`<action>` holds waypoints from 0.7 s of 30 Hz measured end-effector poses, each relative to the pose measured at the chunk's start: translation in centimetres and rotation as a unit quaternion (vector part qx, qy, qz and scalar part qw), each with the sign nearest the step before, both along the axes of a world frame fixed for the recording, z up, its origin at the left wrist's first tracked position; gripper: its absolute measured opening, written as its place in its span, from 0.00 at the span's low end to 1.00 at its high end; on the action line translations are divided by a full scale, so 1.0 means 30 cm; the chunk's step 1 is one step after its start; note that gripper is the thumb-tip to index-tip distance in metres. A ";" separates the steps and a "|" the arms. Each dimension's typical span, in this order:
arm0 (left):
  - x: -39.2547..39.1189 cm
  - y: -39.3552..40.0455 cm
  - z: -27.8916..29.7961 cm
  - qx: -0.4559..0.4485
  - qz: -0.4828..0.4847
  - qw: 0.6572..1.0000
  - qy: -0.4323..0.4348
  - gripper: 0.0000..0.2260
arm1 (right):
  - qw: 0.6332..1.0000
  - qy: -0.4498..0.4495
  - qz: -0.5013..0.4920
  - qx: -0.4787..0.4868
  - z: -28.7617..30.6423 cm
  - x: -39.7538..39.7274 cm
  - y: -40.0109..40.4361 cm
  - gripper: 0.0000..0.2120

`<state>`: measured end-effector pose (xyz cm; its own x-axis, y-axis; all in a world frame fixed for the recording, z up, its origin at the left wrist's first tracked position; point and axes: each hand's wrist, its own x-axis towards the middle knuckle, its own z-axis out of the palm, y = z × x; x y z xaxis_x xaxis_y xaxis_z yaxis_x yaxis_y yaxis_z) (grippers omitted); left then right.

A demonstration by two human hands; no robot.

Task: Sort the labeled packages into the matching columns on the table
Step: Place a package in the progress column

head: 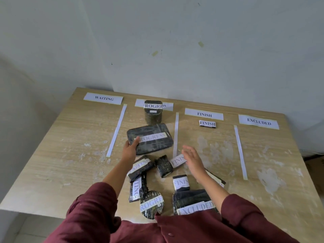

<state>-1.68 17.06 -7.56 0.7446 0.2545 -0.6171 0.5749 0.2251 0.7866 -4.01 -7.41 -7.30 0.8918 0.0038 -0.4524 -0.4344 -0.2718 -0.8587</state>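
— Where do the hands stand?

— The left hand has its grip closed on the near-left corner of a flat black PROGRESS package, thumb on top. That package lies in the second column from the table's left edge, just in front of an upright PROGRESS can that stands at the far edge over the PROGRESS header.

— And the right hand?

— The right hand hangs open, fingers spread, holding nothing, just beside a small FINISH package near the middle of the table.

— What else lies sorted?

— One small FINISH piece sits under the FINISH header. The WAITING header and EXCLUDED header have bare wood below them.

— And unsorted?

— A heap at the near edge: two WAITING packages, a round PROGRESS package, another FINISH package, and an EXCLUDED package.
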 end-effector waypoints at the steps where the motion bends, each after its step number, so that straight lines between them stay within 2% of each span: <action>1: 0.025 0.038 -0.029 0.013 0.006 1.000 0.013 0.37 | 0.999 -0.006 0.018 -0.026 -0.014 0.000 0.014 0.15; 2: 0.053 0.075 -0.069 0.022 0.006 0.999 0.023 0.43 | 0.998 -0.010 0.034 -0.053 -0.029 0.001 0.029 0.15; 3: 0.087 0.113 -0.134 0.023 0.002 0.999 0.030 0.44 | 0.996 -0.017 0.048 -0.077 -0.042 0.001 0.044 0.16; 5: 0.136 0.146 -0.179 0.024 -0.021 0.999 0.035 0.37 | 0.988 -0.037 0.081 -0.123 -0.070 -0.004 0.070 0.16; 8: 0.172 0.132 -0.118 0.026 -0.055 0.997 0.048 0.26 | 0.965 -0.079 0.149 -0.199 -0.101 -0.010 0.095 0.20; 11: 0.203 0.125 -0.132 0.053 -0.108 0.992 0.044 0.21 | 0.938 -0.086 0.203 -0.267 -0.112 -0.017 0.103 0.23; 14: 0.227 0.117 -0.142 0.094 -0.145 0.984 0.049 0.19 | 0.918 -0.079 0.254 -0.296 -0.125 -0.042 0.094 0.25; 18: 0.266 0.102 -0.149 0.169 -0.166 0.969 0.065 0.21 | 0.908 -0.099 0.275 -0.301 -0.134 -0.090 0.065 0.25; 21: 0.273 0.096 -0.142 0.234 -0.171 0.954 0.079 0.30 | 0.890 -0.102 0.293 -0.334 -0.120 -0.126 0.063 0.25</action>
